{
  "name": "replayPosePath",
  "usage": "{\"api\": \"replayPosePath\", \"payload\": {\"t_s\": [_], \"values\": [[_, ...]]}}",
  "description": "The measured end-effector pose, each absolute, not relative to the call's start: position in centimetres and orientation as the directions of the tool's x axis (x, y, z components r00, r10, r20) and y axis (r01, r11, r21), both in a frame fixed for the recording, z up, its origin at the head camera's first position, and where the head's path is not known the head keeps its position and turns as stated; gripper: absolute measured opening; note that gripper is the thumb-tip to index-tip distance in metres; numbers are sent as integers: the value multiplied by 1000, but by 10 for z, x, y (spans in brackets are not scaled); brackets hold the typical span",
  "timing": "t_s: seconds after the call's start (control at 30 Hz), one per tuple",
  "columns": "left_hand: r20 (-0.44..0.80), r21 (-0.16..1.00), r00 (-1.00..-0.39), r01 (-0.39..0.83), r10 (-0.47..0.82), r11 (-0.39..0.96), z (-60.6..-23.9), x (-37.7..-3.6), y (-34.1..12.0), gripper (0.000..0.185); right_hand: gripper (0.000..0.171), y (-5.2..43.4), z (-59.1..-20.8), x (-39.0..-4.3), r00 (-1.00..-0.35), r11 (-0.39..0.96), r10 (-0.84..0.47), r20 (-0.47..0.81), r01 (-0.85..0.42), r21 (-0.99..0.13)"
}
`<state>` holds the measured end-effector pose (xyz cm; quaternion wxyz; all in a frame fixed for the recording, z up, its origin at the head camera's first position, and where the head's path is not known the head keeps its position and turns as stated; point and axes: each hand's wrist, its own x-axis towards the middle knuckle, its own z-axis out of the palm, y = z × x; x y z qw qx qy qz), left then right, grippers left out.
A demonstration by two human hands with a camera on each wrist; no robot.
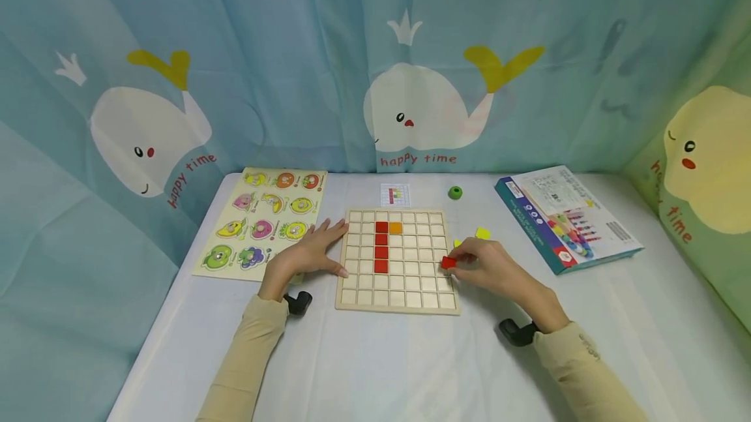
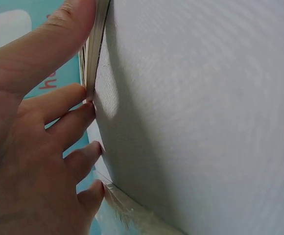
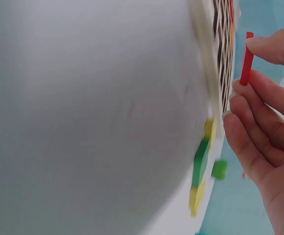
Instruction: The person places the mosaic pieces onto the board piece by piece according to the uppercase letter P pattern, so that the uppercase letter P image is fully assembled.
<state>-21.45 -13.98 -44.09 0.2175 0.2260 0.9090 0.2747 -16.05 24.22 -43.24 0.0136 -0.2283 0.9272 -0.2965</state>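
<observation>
A square wooden grid board [image 1: 399, 310] lies on the table. Several red square tiles [image 1: 381, 252] form a column in its cells, and an orange tile [image 1: 396, 228] sits to the right of the top one. My left hand [image 1: 311, 249] rests at the board's left edge, thumb and fingertips against its side with the fingers spread. Between thumb and fingertips my right hand [image 1: 487, 265] pinches a red tile [image 3: 247, 58] over the board's right edge. Beyond that hand lie yellow tiles [image 1: 482, 233] and a green tile [image 3: 200, 162], which the hand hides in the head view.
Behind the board lie a small printed pattern card [image 1: 396, 195] and a round green bead [image 1: 455, 193]. A fruit puzzle board [image 1: 235, 274] is at the left, close to my left hand. At the back right lies a flat printed box [image 1: 563, 220]. A patterned curtain [image 1: 281, 83] encloses the table.
</observation>
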Motion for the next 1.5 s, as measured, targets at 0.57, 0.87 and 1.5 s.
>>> {"api": "replayPosePath", "payload": {"t_s": [0.57,0.87,1.5], "values": [[-278,608,-804,276,525,745,-445,-219,-141,107,20,181,-434,-164,-809,630,-578,102,-523,-575],[-292,605,-821,239,491,759,-447,-218,-139,106,20,159,-438,-164,-757,581,-643,112,-578,-573],[-281,587,-809,280,516,760,-443,-218,-139,105,20,130,-437,-156,-743,623,-660,116,-627,-467]]}}
